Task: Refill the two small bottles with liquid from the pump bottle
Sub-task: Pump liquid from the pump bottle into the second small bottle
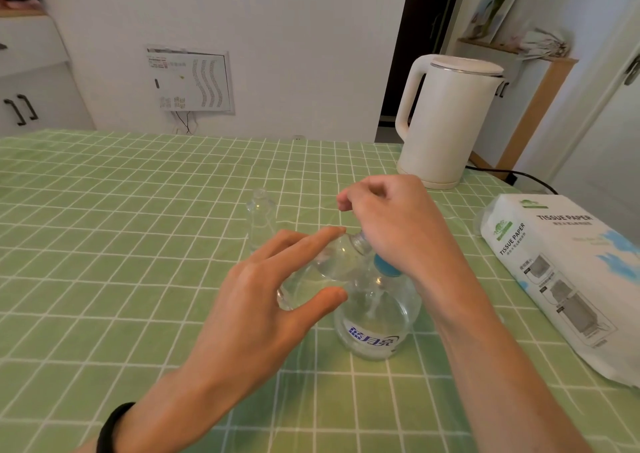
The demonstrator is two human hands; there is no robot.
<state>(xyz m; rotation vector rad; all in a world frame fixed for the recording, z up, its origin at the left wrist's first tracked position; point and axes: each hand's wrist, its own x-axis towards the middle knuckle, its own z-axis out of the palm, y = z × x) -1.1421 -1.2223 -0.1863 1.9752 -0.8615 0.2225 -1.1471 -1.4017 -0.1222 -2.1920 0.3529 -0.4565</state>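
A clear pump bottle (377, 314) with a blue collar and blue lettering stands on the green checked tablecloth (121, 210). My right hand (391, 220) sits on top of it with curled fingers and hides the pump head. My left hand (263, 300) holds a small clear bottle (332, 262) between thumb and fingers. That bottle is tilted, its neck up against the underside of my right hand. A second small clear bottle (260, 220) stands upright and uncapped just behind, untouched.
A white electric kettle (446, 120) stands at the back right, its black cord (512, 175) trailing off the table's right edge. A pack of tissue paper (568, 272) lies along the right side.
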